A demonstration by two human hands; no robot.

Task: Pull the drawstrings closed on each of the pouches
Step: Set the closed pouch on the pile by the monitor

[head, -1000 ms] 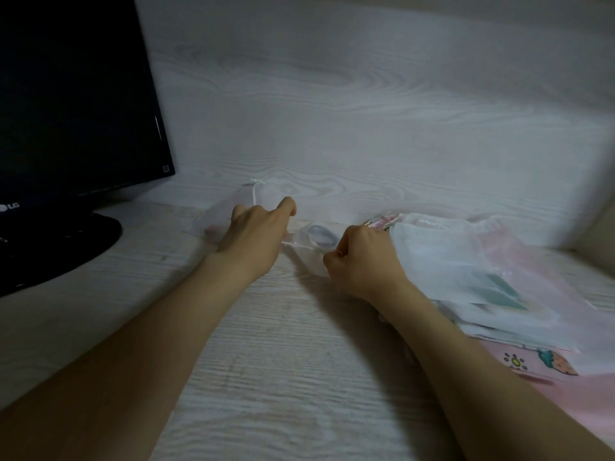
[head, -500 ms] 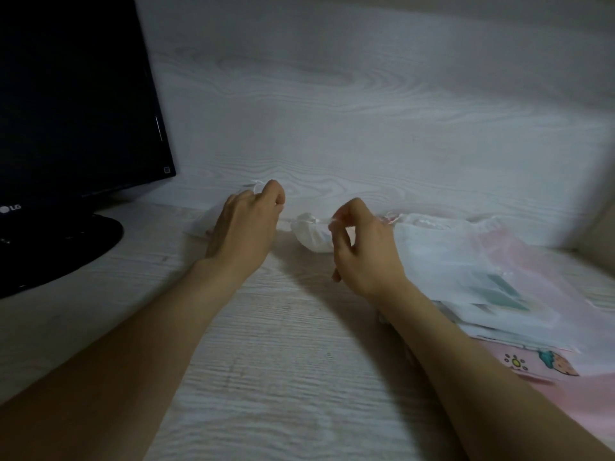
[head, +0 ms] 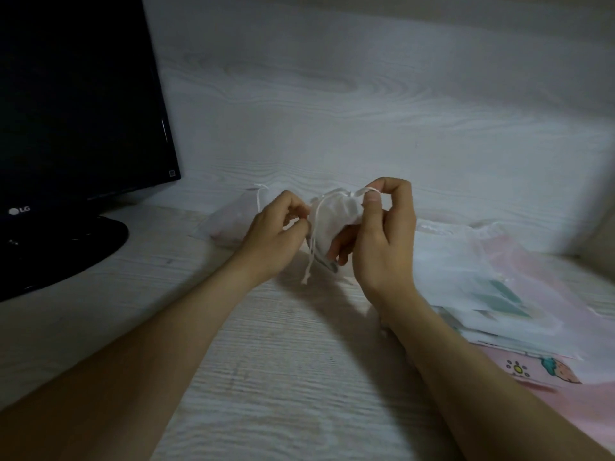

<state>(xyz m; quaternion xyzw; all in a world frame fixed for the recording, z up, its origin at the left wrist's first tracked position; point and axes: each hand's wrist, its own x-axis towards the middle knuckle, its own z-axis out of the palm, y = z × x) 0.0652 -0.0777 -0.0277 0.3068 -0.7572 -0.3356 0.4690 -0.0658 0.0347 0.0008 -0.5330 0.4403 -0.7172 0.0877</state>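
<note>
Task partway: the small white pouch [head: 336,211] is held above the surface [head: 283,377] near its back edge, with the grip of left hand [head: 278,237] and right hand [head: 386,237] each pinching a drawstring [head: 315,227]; the second pouch [head: 229,222] behind the left hand looks cinched, and the stack of pouches [head: 482,277] toward the right edge appears unclosed.

A black flat-screen monitor [head: 76,94] is cut off by the left and top edges. A heap of white and pink printed pouches [head: 499,287] runs off the right edge. The left hand [head: 276,234] hides part of the sheer white pouch [head: 229,221] behind it.
</note>
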